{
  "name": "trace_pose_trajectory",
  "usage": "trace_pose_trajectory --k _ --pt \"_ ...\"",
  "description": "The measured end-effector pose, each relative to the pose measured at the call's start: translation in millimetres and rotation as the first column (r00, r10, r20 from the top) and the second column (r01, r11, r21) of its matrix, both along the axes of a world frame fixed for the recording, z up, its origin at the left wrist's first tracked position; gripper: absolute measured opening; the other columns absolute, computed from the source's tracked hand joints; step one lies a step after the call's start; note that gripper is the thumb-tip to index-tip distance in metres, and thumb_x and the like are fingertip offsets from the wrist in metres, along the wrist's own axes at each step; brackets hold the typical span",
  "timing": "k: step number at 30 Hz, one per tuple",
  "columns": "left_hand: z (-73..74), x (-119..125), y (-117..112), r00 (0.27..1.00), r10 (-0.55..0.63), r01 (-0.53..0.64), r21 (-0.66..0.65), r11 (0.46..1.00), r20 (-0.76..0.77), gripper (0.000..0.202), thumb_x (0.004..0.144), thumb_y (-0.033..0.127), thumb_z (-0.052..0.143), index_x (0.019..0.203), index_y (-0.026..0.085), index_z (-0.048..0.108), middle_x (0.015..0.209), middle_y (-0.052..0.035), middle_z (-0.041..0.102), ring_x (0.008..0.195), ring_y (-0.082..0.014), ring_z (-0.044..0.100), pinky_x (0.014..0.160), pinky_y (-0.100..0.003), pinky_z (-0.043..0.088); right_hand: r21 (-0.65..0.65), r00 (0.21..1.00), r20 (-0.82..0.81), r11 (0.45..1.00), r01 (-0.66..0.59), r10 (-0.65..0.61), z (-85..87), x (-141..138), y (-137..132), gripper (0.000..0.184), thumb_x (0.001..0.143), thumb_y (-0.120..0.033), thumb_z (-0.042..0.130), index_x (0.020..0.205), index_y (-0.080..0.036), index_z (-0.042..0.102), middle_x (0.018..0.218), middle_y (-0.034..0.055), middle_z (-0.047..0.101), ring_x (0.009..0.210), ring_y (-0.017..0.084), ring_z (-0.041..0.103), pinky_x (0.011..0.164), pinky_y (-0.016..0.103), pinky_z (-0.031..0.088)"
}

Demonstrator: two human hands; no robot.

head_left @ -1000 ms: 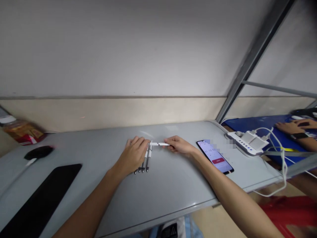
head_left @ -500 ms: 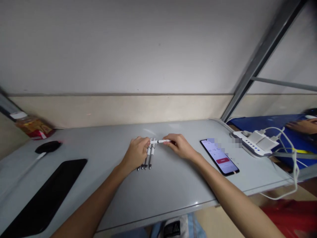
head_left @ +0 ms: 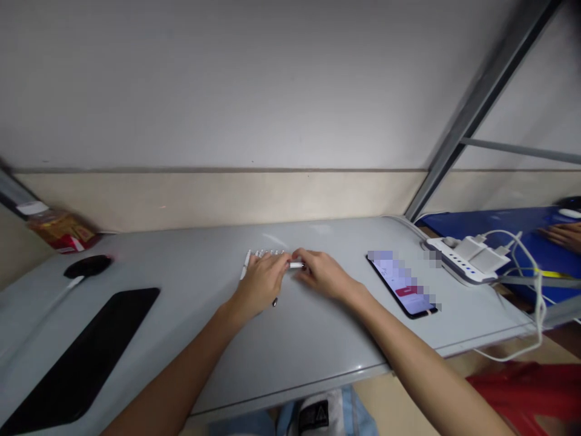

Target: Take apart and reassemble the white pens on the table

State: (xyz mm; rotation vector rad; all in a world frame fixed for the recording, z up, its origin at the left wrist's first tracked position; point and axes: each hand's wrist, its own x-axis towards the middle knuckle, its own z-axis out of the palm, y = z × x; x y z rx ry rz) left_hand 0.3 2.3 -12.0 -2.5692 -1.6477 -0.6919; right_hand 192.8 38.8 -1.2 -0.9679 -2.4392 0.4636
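Note:
Between my two hands a white pen [head_left: 296, 265] is held crosswise above the table. The fingers of my left hand [head_left: 261, 280] are closed on its left end. My right hand [head_left: 324, 272] pinches the other end, whose tip is hidden by the fingers. Under and behind my left hand lies a row of several white and grey pens [head_left: 246, 264], side by side. Only their far ends, part of the leftmost one and one dark tip show; my hand covers the rest.
A lit phone [head_left: 402, 287] lies right of my right arm, before a white power strip [head_left: 460, 260] with chargers and cables. At left are a dark mat [head_left: 91, 357], a black round device [head_left: 88, 266] and a bottle [head_left: 59, 229]. Another person's hand [head_left: 565, 235] rests on a blue surface [head_left: 499, 233].
My left hand has moved right along the pen, closer to my right hand, and now covers more of the row. The other person's hand at far right has shifted right.

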Motion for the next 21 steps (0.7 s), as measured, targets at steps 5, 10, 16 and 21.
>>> trace_pose_trajectory --k 5,10,16,21 --pt "2.6 3.6 -4.1 1.0 -0.009 0.009 0.003 1.0 -0.02 0.024 0.095 0.032 0.035 0.106 0.025 0.056 0.096 -0.0067 0.066 0.096 -0.0244 0.054 0.086 -0.04 0.029 -0.003 0.997 0.071 1.0 -0.029 0.029 -1.1 -0.3 -1.6 0.024 0.095 -0.026 0.043 0.104 -0.018 0.063 0.092 0.0096 0.069 0.077 0.019 0.061 0.069 0.028 0.037" --pt "3.8 3.3 -3.6 1.0 -0.016 0.017 0.017 1.0 -0.024 0.02 0.096 0.027 0.036 0.099 0.024 0.055 0.093 -0.0045 0.065 0.091 -0.023 0.054 0.081 -0.038 0.027 0.001 0.998 0.042 0.999 0.045 -0.045 -4.7 -1.1 -0.7 0.02 0.091 -0.024 0.05 0.106 -0.02 0.062 0.092 0.0075 0.069 0.077 0.018 0.061 0.066 0.026 0.037" --pt "-0.3 0.6 0.0 0.996 0.021 -0.015 0.076 0.997 -0.083 0.023 0.093 0.017 0.036 0.084 0.021 0.056 0.086 -0.0066 0.062 0.086 -0.0234 0.051 0.076 -0.037 0.026 0.085 0.999 0.01 0.996 -0.032 0.031 -6.4 -7.4 -1.2 0.025 0.096 -0.026 0.041 0.1 -0.016 0.064 0.094 0.0097 0.063 0.088 0.019 0.056 0.082 0.032 0.039" --pt "2.9 0.6 -1.6 0.994 0.036 -0.024 0.107 0.994 -0.108 0.022 0.088 0.009 0.037 0.083 0.021 0.055 0.08 -0.0065 0.063 0.086 -0.0246 0.049 0.074 -0.037 0.025 0.097 0.997 -0.073 0.995 -0.005 0.012 -4.4 -7.0 -1.6 0.016 0.092 -0.018 0.048 0.1 -0.016 0.061 0.094 0.0077 0.061 0.081 0.016 0.054 0.075 0.028 0.04"
